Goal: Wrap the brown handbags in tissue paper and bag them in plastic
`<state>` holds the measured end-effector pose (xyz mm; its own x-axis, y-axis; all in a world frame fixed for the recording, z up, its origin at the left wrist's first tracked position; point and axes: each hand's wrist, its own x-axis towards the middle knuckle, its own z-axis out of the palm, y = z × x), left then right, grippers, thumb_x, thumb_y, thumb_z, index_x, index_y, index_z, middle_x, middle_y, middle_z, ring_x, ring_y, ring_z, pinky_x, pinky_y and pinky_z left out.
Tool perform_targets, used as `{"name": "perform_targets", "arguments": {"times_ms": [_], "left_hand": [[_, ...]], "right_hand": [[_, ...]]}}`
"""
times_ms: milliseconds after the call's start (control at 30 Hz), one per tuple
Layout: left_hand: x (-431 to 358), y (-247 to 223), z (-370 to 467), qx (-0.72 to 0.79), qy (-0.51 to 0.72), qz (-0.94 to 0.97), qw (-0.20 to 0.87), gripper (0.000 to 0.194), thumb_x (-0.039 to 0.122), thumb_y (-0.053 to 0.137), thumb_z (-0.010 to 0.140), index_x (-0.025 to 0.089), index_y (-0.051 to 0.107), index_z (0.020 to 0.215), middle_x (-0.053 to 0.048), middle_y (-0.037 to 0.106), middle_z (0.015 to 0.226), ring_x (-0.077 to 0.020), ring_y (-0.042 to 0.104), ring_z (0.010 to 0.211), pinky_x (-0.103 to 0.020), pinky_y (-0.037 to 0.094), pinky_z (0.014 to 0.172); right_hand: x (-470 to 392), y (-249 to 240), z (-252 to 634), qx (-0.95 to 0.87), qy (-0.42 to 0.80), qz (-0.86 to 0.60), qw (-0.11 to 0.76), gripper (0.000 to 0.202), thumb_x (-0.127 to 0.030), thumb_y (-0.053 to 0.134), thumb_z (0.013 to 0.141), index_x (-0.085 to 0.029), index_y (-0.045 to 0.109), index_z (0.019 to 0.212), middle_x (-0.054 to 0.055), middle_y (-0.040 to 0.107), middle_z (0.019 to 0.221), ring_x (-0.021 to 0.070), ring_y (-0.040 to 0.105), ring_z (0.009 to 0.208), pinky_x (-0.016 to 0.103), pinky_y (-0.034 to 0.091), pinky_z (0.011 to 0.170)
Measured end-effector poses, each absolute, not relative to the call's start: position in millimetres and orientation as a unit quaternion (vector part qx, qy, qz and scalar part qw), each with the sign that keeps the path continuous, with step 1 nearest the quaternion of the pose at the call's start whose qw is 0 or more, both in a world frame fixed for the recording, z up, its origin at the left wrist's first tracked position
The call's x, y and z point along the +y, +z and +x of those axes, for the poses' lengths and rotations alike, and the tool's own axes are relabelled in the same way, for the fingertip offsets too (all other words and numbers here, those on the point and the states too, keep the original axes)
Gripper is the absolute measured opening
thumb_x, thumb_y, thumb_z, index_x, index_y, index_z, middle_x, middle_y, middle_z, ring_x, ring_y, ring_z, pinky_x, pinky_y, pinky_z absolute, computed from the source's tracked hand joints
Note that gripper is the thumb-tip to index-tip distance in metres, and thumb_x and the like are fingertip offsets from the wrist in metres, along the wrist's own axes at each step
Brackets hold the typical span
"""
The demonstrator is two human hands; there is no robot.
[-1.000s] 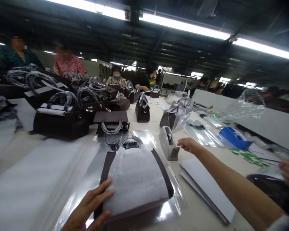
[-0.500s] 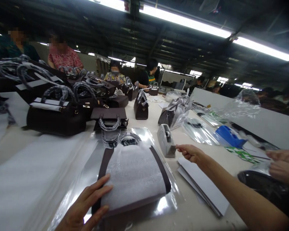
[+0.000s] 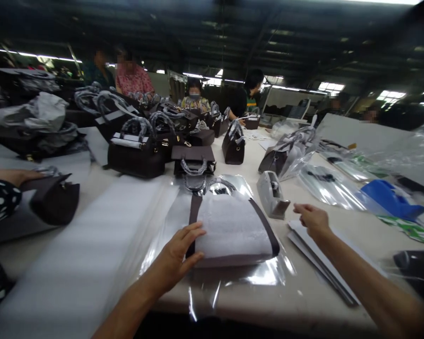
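Observation:
A dark brown handbag, its front covered by a white protective sheet (image 3: pixel 233 226), lies on a clear plastic sheet (image 3: pixel 155 249) before me. My left hand (image 3: pixel 185 247) rests on the bag's left edge, fingers stretched out and thumb apart, gripping nothing. To the bag's right stands a grey tape dispenser (image 3: pixel 271 195). Just right of its cutting end is my right hand (image 3: pixel 313 219), thumb and fingertips pinched together. Whatever they pinch is too small to make out. Beneath that hand lies a stack of white boards (image 3: pixel 325 263).
Behind are several dark handbags with wrapped handles, including an upright one (image 3: pixel 233 147). White foam sheets (image 3: pixel 81 254) cover the left of the table. A blue object (image 3: pixel 394 197) and plastic bags (image 3: pixel 328 186) lie right. A co-worker's polka-dot sleeve (image 3: pixel 2 200) reaches in at left.
The view has swung left and pulled back. My right hand has moved a little away from the dispenser's end, still pinched. My left hand stays on the bag's left side.

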<state>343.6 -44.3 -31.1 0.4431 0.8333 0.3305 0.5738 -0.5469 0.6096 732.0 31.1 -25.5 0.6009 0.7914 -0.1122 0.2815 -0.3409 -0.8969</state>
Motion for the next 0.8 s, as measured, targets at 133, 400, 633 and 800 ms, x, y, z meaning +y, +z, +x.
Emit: {"name": "perform_targets", "arguments": {"times_ms": [133, 400, 633, 800], "left_hand": [[-45, -29, 342, 0.405, 0.317, 0.828, 0.222, 0.055, 0.017, 0.054, 0.079, 0.028, 0.036, 0.130, -0.005, 0.047, 0.131, -0.0191, 0.043, 0.121, -0.037, 0.037, 0.102], [-45, -39, 338, 0.370, 0.330, 0.845, 0.200, 0.064, 0.019, 0.054, 0.082, 0.032, 0.024, 0.136, -0.005, 0.041, 0.135, -0.0181, 0.040, 0.124, -0.037, 0.036, 0.103], [-43, -46, 336, 0.364, 0.338, 0.858, 0.135, 0.045, 0.019, 0.054, 0.082, 0.030, 0.045, 0.125, -0.007, 0.045, 0.130, -0.0203, 0.047, 0.117, -0.036, 0.044, 0.096], [-42, -50, 336, 0.353, 0.343, 0.866, 0.086, 0.034, 0.019, 0.054, 0.082, 0.025, 0.053, 0.115, -0.010, 0.046, 0.129, -0.0216, 0.050, 0.112, -0.038, 0.048, 0.090]], "right_hand": [[-15, 25, 672, -0.407, 0.417, -0.635, 0.507, 0.021, -0.033, 0.067, 0.071, -0.016, 0.058, 0.079, -0.003, 0.056, 0.067, 0.0010, 0.030, 0.037, 0.017, 0.022, 0.033], [-73, 9, 528, -0.402, 0.645, -0.555, 0.339, 0.027, -0.037, 0.067, 0.066, -0.013, 0.056, 0.066, -0.002, 0.057, 0.056, 0.0001, 0.028, 0.030, 0.016, 0.013, 0.031], [-67, -6, 509, -0.383, 0.593, -0.630, 0.323, 0.018, -0.028, 0.059, 0.071, -0.013, 0.052, 0.063, -0.001, 0.059, 0.057, 0.0007, 0.030, 0.027, 0.016, 0.012, 0.030], [-66, -5, 502, -0.358, 0.587, -0.640, 0.342, 0.017, -0.024, 0.056, 0.073, -0.013, 0.051, 0.061, -0.001, 0.058, 0.056, 0.0009, 0.030, 0.027, 0.016, 0.013, 0.029]]}}
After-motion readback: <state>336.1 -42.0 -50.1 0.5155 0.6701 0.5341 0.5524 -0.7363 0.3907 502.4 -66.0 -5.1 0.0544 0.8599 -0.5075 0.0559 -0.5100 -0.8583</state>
